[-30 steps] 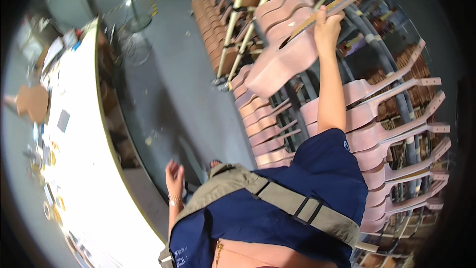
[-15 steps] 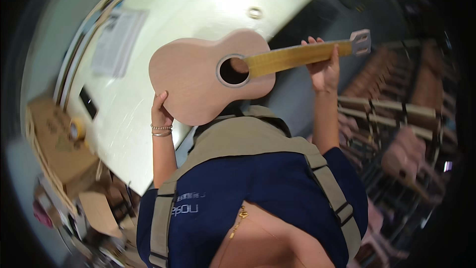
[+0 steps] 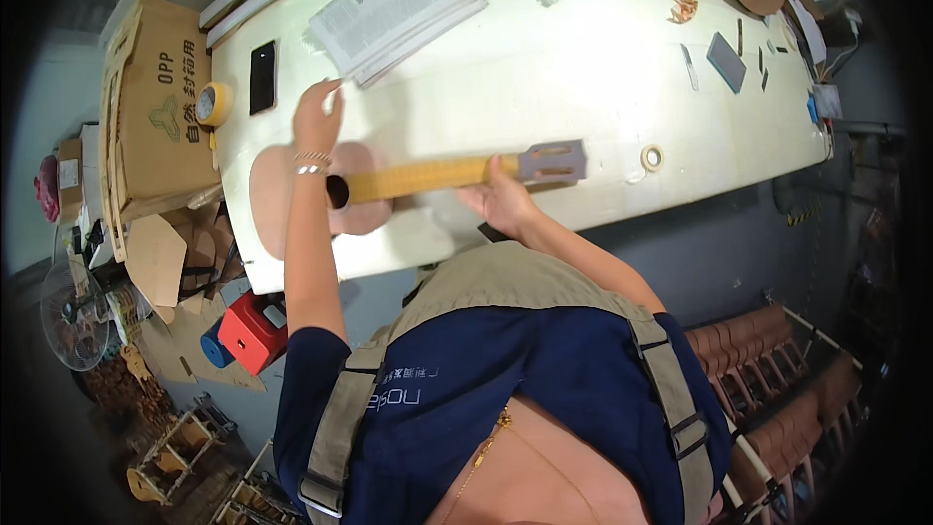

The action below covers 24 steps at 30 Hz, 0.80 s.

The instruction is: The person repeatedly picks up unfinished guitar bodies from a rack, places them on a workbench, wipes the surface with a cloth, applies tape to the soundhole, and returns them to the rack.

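An unfinished ukulele (image 3: 268,196) with a pale wooden body and a yellowish neck lies over the table's near left part. My right hand (image 3: 504,202) grips its neck close to the slotted grey headstock (image 3: 554,163), with the thumb on top. My left hand (image 3: 317,117) is off the instrument, empty, fingers loosely apart, close to the lower corner of a stack of newspaper (image 3: 394,15). My left forearm crosses above the ukulele and hides part of its body beside the dark sound hole (image 3: 336,192). The body looks slightly blurred.
On the white table (image 3: 583,87) are a black phone (image 3: 262,78), tape rolls (image 3: 651,157), a knife (image 3: 689,66) and a grey block (image 3: 726,62). A cardboard box (image 3: 160,107) stands left. A red stool (image 3: 255,332) sits below; racked wooden bodies (image 3: 748,360) stand right.
The ukulele has moved left over the table and turned nearly level. My left hand has let go of its body and reached toward the newspaper. My right hand still holds the neck.
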{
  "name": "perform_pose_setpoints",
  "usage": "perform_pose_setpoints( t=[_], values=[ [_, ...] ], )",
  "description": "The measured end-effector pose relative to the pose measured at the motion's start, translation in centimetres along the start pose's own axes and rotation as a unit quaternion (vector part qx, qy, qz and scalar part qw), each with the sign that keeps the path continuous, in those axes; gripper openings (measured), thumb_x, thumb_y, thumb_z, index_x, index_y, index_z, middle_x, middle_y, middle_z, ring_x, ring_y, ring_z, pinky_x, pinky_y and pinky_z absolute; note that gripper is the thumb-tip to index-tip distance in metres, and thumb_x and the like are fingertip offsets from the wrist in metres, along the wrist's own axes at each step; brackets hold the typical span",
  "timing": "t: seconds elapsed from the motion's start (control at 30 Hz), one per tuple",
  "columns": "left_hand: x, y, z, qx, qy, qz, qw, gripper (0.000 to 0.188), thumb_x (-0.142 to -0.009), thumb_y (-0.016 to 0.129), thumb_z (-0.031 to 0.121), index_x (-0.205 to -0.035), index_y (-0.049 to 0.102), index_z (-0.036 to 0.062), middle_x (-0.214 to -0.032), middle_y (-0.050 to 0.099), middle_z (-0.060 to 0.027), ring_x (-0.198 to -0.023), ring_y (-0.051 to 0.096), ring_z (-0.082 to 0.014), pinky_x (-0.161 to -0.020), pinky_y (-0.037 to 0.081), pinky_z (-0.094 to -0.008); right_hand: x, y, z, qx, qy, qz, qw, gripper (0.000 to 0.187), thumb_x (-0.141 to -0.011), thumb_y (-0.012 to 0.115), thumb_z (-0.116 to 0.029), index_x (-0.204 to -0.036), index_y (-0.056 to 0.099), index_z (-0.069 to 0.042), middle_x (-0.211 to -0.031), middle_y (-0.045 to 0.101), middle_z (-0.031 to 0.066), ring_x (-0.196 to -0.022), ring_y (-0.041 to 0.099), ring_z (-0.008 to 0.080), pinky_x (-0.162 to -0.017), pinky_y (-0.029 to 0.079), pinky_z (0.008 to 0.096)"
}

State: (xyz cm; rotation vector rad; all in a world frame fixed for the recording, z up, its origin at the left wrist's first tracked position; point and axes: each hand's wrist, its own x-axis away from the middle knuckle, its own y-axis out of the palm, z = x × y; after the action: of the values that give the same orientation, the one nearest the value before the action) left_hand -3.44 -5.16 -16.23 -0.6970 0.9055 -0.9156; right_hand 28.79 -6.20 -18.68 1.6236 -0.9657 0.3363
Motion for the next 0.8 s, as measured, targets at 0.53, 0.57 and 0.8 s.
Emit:
perform_pose_setpoints(
  t=[0.53,0.57,0.8],
  values=[
    [-10.5,11.3,-3.6,-0.289,0.126,-0.176,0.933,0.025,-0.080,0.056,0.016,-0.101,0.057,0.0038,-0.101,0.062,-0.0154,-0.088,0.063,-0.0312,-0.066,0.054,-0.0405,0.9,-1.1,-9.8,0.254,-0.197,0.038,0.946,0.025,-0.095,0.047,-0.021,-0.103,0.058,0.001,-0.084,0.062,0.0054,-0.077,0.060,0.0104,-0.071,0.049,0.0230],
    [-11.5,10.8,-2.7,-0.277,0.094,-0.211,0.933,0.021,-0.081,0.056,0.016,-0.098,0.058,0.0041,-0.096,0.063,-0.0154,-0.086,0.063,-0.0309,-0.065,0.053,-0.0410,0.4,-0.9,-9.9,0.260,-0.205,0.043,0.942,0.024,-0.095,0.047,-0.020,-0.103,0.058,0.000,-0.084,0.062,0.0053,-0.077,0.060,0.0104,-0.071,0.048,0.0231],
    [-20.0,4.1,-1.5,0.279,-0.158,-0.179,0.930,0.034,-0.084,0.064,0.024,-0.108,0.059,0.0003,-0.090,0.066,-0.0060,-0.078,0.060,-0.0129,-0.070,0.048,-0.0278,-3.0,1.6,-10.0,0.373,-0.254,0.046,0.891,0.025,-0.094,0.051,-0.022,-0.099,0.061,0.001,-0.083,0.064,0.0067,-0.082,0.061,0.0119,-0.076,0.048,0.0252]
  ],
)
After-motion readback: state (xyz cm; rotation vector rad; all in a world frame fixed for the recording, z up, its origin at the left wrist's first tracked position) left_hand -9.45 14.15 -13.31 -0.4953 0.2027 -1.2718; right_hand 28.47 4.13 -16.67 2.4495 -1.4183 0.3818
